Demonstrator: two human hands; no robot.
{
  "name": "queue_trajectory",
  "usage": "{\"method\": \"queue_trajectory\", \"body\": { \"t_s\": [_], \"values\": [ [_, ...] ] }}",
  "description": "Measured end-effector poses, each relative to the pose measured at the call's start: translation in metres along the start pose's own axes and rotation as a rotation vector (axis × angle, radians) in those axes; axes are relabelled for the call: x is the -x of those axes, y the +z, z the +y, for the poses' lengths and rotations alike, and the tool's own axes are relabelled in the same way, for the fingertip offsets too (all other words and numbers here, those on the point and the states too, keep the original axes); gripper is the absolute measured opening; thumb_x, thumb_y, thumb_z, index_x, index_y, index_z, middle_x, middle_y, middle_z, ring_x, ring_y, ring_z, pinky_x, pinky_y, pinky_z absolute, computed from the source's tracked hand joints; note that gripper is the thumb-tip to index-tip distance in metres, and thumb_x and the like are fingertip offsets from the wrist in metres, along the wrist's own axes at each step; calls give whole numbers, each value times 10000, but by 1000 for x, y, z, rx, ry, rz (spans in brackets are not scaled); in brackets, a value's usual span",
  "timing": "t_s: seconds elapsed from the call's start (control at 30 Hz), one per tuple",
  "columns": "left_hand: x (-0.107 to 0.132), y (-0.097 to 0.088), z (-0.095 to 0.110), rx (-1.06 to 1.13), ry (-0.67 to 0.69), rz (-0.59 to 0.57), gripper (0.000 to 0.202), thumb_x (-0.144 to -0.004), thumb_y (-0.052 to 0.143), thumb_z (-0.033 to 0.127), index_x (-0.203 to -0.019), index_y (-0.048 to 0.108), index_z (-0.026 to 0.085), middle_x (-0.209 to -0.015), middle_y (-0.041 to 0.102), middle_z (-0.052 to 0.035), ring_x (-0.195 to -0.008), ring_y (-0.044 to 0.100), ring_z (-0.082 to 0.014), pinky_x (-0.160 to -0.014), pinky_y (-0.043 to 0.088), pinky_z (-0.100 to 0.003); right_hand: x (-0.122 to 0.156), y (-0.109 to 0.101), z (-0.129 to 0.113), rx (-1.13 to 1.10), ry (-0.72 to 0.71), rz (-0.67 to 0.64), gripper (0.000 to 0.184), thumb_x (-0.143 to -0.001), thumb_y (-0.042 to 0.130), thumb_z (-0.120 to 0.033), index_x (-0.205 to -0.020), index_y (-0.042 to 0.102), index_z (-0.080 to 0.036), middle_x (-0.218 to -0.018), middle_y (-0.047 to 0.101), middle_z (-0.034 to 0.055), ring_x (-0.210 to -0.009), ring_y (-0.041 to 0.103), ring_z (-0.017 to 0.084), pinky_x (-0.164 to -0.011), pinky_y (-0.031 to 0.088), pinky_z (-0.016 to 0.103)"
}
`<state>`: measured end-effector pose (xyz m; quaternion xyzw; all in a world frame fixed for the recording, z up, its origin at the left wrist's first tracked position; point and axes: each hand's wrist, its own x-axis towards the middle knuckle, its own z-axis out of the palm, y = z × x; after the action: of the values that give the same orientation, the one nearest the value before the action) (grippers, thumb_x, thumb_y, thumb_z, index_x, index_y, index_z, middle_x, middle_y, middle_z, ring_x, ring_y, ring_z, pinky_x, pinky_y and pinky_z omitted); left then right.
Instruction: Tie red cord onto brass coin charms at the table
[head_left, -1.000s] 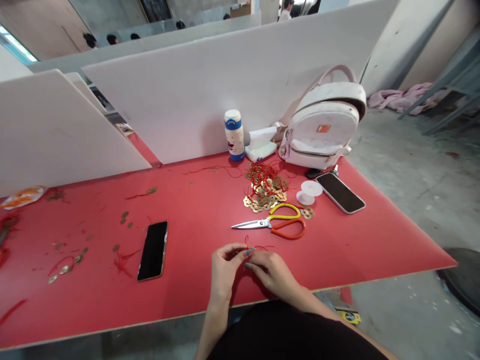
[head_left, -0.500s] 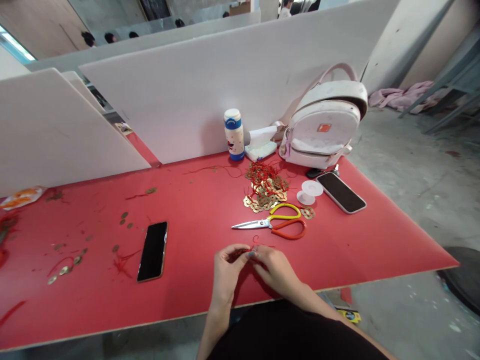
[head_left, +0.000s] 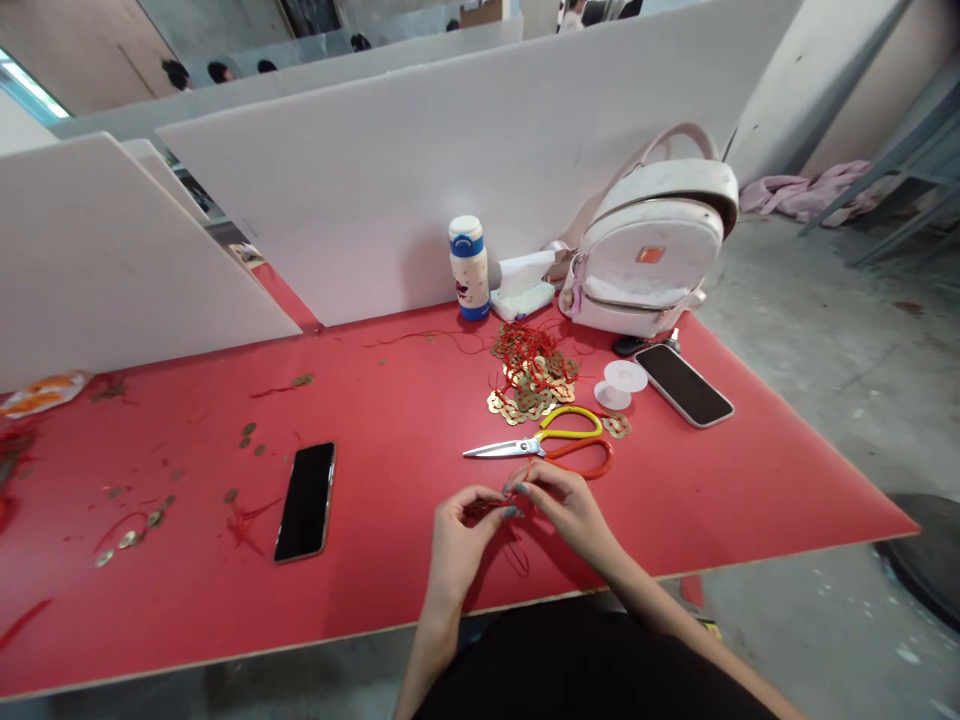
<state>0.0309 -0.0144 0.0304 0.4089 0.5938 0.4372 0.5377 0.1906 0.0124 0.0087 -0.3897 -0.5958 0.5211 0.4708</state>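
Near the table's front edge my left hand (head_left: 463, 535) is closed on a small bundle of coins on red cord (head_left: 477, 511), mostly hidden by the fingers. Close beside it, my right hand (head_left: 566, 508) pinches the red cord (head_left: 514, 492) between thumb and forefinger. A thin loop of the cord (head_left: 519, 560) hangs below the fingertips. Just beyond my right hand lie scissors (head_left: 529, 446) with one yellow and one red handle, their blades pointing left. Behind them is a heap of brass-coloured coins (head_left: 536, 385) tangled with red cord.
A dark phone (head_left: 305, 502) lies left of my hands, with loose coins (head_left: 129, 539) farther left. To the right are white spools (head_left: 625, 376) and a second phone (head_left: 685, 385). A bottle (head_left: 469, 270) and a backpack (head_left: 649, 250) stand against the white partition (head_left: 360, 200).
My right hand has moved up and to the right, away from my left fingertips, and now overlaps the scissors' red handle. A cord loop has come into view below the hands.
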Motion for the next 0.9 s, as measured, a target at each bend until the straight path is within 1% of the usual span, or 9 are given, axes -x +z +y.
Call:
{"method": "queue_trajectory", "body": {
  "t_s": [0.2,0.37,0.53,0.63,0.77,0.9],
  "values": [
    [1,2,2,6,-13,-1,84,-638,749,232,-683,737,162,-691,741,-62,-667,681,-196,-668,542,-269,2,4,2,12,-12,30,276,-944,534,-348,-730,610,-191,-736,627,38,-688,585,166,-652,474,270],
    [-1,8,-3,52,-40,33,126,-598,780,243,-678,742,153,-686,743,-70,-671,687,-211,-678,549,-290,3,6,5,31,26,81,276,-939,534,-362,-735,605,-190,-719,616,37,-670,582,168,-643,479,273],
    [-2,10,-7,115,-8,58,113,-628,772,234,-680,717,150,-672,725,-45,-659,668,-180,-651,528,-250,3,6,6,15,59,96,278,-937,540,-364,-734,607,-187,-705,615,34,-653,587,167,-636,486,273],
    [-3,10,-9,112,19,76,106,-641,768,231,-671,706,150,-656,714,-35,-647,656,-169,-642,515,-236,2,6,4,-11,46,88,267,-939,541,-349,-747,627,-186,-705,629,35,-652,597,168,-635,487,274],
    [-4,10,-10,99,18,81,122,-640,773,254,-682,726,151,-683,738,-59,-678,681,-199,-675,540,-270,0,5,2,26,2,84,277,-942,543,-349,-736,639,-190,-713,647,40,-667,601,172,-650,491,279],
    [-5,10,-8,147,12,115,143,-618,790,280,-666,726,161,-682,747,-67,-675,700,-213,-689,564,-296,-1,3,2,65,-35,73,289,-949,538,-339,-719,634,-191,-723,660,49,-697,611,184,-686,488,297]
  ]
}}
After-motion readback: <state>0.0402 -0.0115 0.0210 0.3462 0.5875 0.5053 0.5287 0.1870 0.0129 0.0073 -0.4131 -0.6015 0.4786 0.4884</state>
